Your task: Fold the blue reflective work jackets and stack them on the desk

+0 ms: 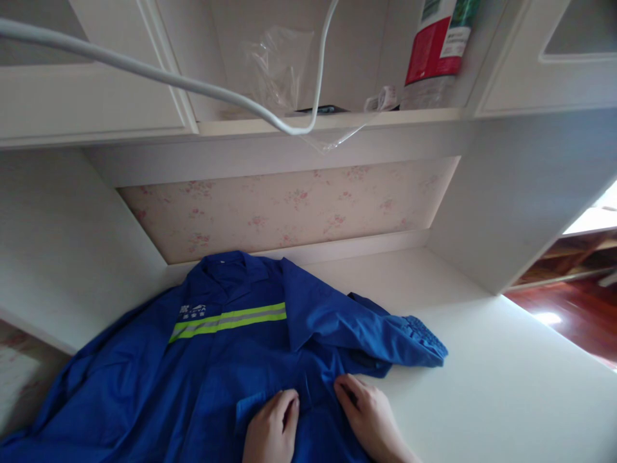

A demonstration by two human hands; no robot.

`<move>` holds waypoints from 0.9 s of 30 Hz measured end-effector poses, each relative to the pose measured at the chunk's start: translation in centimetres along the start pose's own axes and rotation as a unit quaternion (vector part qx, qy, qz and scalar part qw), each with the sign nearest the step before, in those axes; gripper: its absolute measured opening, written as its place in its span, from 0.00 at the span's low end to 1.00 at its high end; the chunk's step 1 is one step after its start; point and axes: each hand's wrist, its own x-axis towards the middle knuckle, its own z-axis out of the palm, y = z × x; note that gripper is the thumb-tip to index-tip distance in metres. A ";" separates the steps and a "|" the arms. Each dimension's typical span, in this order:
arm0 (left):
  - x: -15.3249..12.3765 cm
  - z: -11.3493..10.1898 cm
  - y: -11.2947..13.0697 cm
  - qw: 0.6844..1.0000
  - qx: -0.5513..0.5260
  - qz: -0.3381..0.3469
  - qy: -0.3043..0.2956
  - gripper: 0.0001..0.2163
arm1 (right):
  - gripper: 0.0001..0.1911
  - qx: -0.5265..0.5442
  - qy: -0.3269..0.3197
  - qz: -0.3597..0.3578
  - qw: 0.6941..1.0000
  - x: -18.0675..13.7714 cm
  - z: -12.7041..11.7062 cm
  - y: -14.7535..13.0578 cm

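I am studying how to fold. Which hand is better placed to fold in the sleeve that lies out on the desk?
Probably the right hand. It rests on the jacket directly below the sleeve, which stretches out to the right. The left hand lies nearer the jacket's middle, farther away.

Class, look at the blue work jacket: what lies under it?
The blue work jacket lies spread on the white desk, both hands pressing on it. Whatever lies beneath the cloth itself is covered.
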 end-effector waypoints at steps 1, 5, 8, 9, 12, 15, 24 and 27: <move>0.0 0.0 0.0 1.000 -0.001 -0.003 -0.003 0.08 | 0.16 0.001 -0.002 0.001 1.000 0.0 0.0 0.0; 0.1 -0.3 0.3 1.000 -0.003 -0.004 -0.004 0.09 | 0.17 0.002 -0.005 0.006 1.000 0.0 -0.1 -0.1; 0.2 -0.6 0.6 1.000 -0.008 -0.003 -0.001 0.10 | 0.17 -0.003 -0.002 0.006 1.000 0.0 -0.2 -0.3; 0.2 -0.6 0.7 1.000 -0.010 -0.004 0.001 0.10 | 0.17 -0.004 -0.002 0.006 1.000 0.0 -0.2 -0.4; 0.4 -0.8 0.9 1.000 -0.014 -0.006 0.007 0.11 | 0.18 -0.004 -0.003 0.004 1.000 0.0 -0.3 -0.5; 0.5 -0.8 1.1 1.000 -0.013 -0.003 0.011 0.12 | 0.18 -0.002 -0.002 0.006 1.000 -0.1 -0.2 -0.4; 0.5 -0.5 1.2 1.000 -0.003 0.000 0.021 0.13 | 0.17 -0.007 -0.001 0.004 1.000 0.0 -0.1 -0.3; 0.5 -0.5 1.0 1.000 -0.004 -0.002 0.020 0.13 | 0.17 -0.004 0.004 0.002 1.000 -0.1 0.1 -0.2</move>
